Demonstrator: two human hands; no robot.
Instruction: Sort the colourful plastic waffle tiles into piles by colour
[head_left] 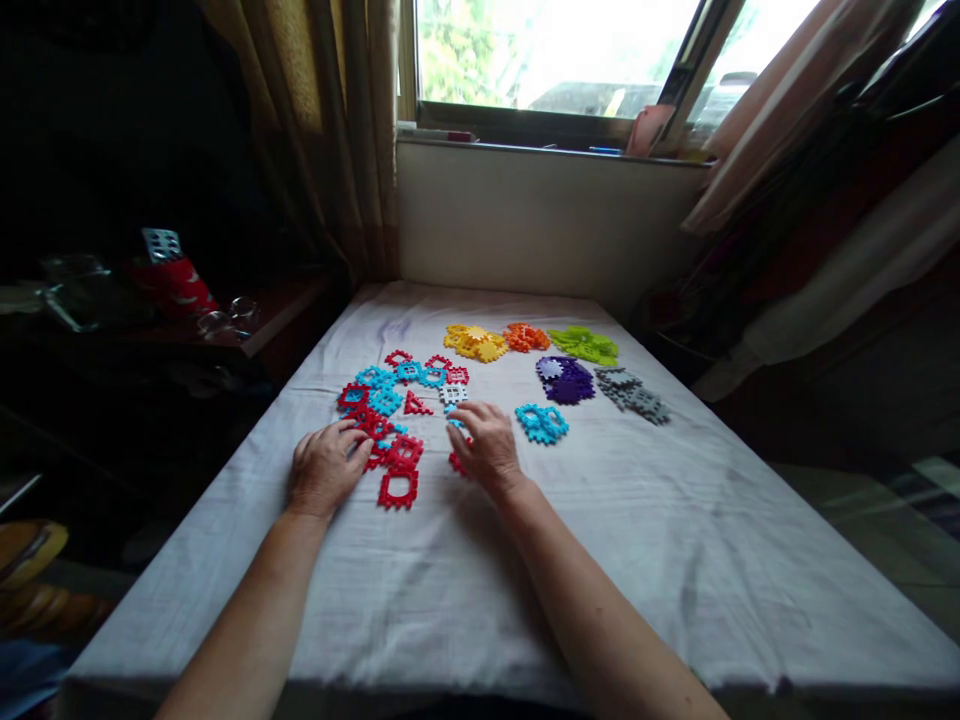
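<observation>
Flat toothed plastic pieces lie in a mixed heap of red and blue on the left of the cloth. My left hand (pixel 328 468) rests at the near left edge of this heap, thumb apart, fingertips touching the red pieces (pixel 367 420). My right hand (pixel 487 447) is over the cloth to the right, fingers spread, its tips at a small blue piece (pixel 453 412). A red piece (pixel 457 463) shows partly from under its thumb side. Just beyond stands out a white windowed square (pixel 453 394). Nearest me lies a red square frame (pixel 398 488).
Sorted piles sit farther back and right: yellow (pixel 476 343), orange (pixel 526 337), green (pixel 585 345), purple (pixel 568 382), grey (pixel 634 395) and blue (pixel 541 423). A white cloth (pixel 600 560) covers the table. A side table with a red container (pixel 176 288) is at left.
</observation>
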